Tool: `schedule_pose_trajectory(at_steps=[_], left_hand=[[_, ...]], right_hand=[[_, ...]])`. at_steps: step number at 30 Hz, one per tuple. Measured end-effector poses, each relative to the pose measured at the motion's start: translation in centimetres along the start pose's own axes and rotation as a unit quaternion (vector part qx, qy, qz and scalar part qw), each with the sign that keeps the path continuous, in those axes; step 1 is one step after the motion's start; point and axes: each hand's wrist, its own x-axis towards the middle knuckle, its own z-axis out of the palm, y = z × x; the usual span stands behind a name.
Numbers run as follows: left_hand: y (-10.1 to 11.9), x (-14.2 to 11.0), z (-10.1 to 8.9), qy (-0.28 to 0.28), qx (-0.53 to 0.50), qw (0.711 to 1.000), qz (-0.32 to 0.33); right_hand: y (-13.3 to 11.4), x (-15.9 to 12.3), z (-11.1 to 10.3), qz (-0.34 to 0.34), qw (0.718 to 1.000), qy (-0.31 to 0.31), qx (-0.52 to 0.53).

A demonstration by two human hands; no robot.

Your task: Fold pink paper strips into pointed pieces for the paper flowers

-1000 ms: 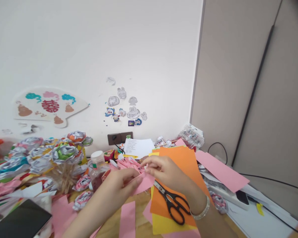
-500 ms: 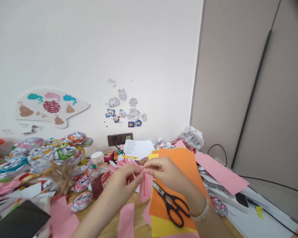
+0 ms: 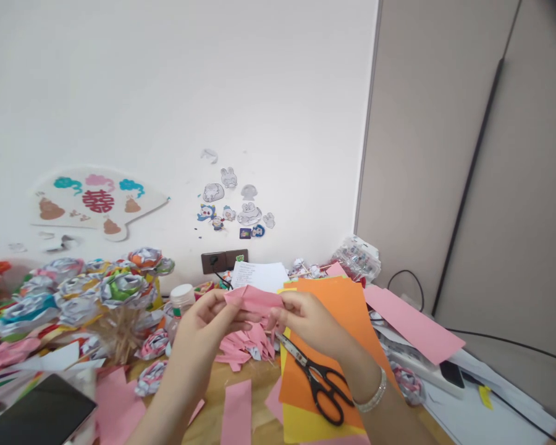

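Observation:
Between my two hands a folded strip of pink paper [image 3: 258,300] is held up sideways over the table. My left hand [image 3: 213,315] pinches its left end, thumb on the near side and fingers behind. At the other end, my right hand [image 3: 301,315] grips the strip between thumb and fingers. Below them lies a heap of folded pink paper pieces [image 3: 248,345]. Black-handled scissors [image 3: 322,383] rest on orange paper sheets [image 3: 343,309], close under my right wrist. A flat pink paper strip [image 3: 237,411] lies on the wooden table nearer to me.
Crumpled paper flowers [image 3: 125,287] on sticks crowd the left side. A capped bottle [image 3: 182,300] stands partly hidden behind my left hand. A black phone-like device [image 3: 37,411] lies front left. A white power strip [image 3: 426,364], cables and a pink sheet [image 3: 414,321] are at right.
The pink strip has gone from hanging upright to lying sideways between my hands, raised a little. My left hand has moved left and up, uncovering the heap of pink pieces.

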Motion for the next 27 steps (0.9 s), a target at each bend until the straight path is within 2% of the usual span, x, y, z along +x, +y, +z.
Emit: schedule_pose_trajectory(at_steps=[5,12,16,20,27], left_hand=[[0.6,-0.3,-0.3,0.004,0.038,0.999,0.016],[1.8,-0.9,-0.6,-0.021,0.168,0.985,0.029],[2.0,-1.1,-0.4,-0.009,0.163,0.987,-0.003],[2.1,-1.2,-0.3,0.000,0.145,0.989,-0.036],[1.7,-1.1,-0.5,0.028,0.103,0.994,-0.034]], right_hand=[[-0.1,-0.1,-0.3,0.004,1.000,-0.015,0.016],[0.2,-0.2,-1.0,0.001,0.996,-0.051,0.066],[0.3,-0.1,-1.1,-0.012,0.988,-0.065,0.142],[0.1,-0.1,-0.9,-0.005,0.979,-0.034,0.202],[0.3,0.2,0.0,-0.010,0.964,0.006,0.267]])
